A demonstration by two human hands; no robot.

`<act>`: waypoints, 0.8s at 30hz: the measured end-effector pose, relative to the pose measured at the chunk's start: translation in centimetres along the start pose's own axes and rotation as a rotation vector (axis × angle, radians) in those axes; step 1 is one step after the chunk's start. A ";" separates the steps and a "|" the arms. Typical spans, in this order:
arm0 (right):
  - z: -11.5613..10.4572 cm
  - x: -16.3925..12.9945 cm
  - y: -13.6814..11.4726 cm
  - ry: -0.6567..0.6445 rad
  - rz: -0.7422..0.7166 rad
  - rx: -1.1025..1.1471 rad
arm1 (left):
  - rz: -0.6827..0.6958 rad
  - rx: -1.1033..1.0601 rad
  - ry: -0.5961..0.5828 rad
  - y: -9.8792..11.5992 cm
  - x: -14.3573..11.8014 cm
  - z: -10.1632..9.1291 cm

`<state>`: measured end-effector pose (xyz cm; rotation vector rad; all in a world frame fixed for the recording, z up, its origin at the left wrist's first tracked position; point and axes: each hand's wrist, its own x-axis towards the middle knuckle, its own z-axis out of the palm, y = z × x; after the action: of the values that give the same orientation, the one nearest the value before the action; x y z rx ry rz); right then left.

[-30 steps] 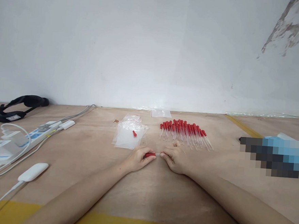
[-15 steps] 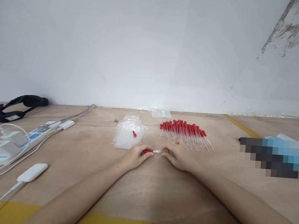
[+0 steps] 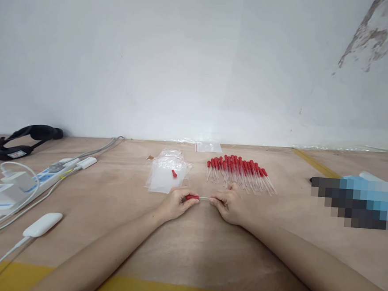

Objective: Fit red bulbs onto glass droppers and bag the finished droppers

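Note:
Between my two hands lies a dropper, held level, with a red rubber bulb and a clear glass tube. My left hand is closed on the red bulb. The thumb and fingers of my right hand pinch the tube, hiding its far end. Just beyond the right hand lies a heap of droppers, red bulbs toward the wall and clear tubes toward me. Past my left hand, clear zip bags lie in a flat stack, and a loose red bulb rests on them.
Another small bag lies by the wall. At left are a power strip with plugs and cables, a white adapter and a black strap-like item. A partly pixelated dark item and a blue item lie at right.
My right hand's fingers have closed more tightly around the tube. My left hand stays on the red bulb, and the surrounding things have not moved.

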<state>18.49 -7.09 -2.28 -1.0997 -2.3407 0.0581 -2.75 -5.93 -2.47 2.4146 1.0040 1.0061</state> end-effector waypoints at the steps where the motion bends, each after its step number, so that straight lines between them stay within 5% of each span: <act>1: 0.0 0.1 0.0 -0.027 0.018 0.012 | 0.007 0.002 -0.006 0.0 0.0 0.0; 11: -1.2 1.2 -0.2 -0.177 0.080 0.023 | 0.022 0.093 0.076 -0.9 0.6 -0.7; 16: -3.0 2.6 2.1 -0.067 0.479 0.166 | -0.088 0.447 0.304 -3.8 0.9 -2.8; 20: -3.4 5.0 4.1 0.161 0.773 0.045 | -0.156 0.605 0.242 -5.9 0.7 -3.1; 24: -1.9 7.1 4.4 0.180 0.870 -0.081 | -0.181 0.607 0.173 -6.5 0.6 -2.8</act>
<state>18.88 0.64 1.47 -1.9865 -1.5685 0.1732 -7.60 -0.92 -3.76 2.6481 1.7684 0.9587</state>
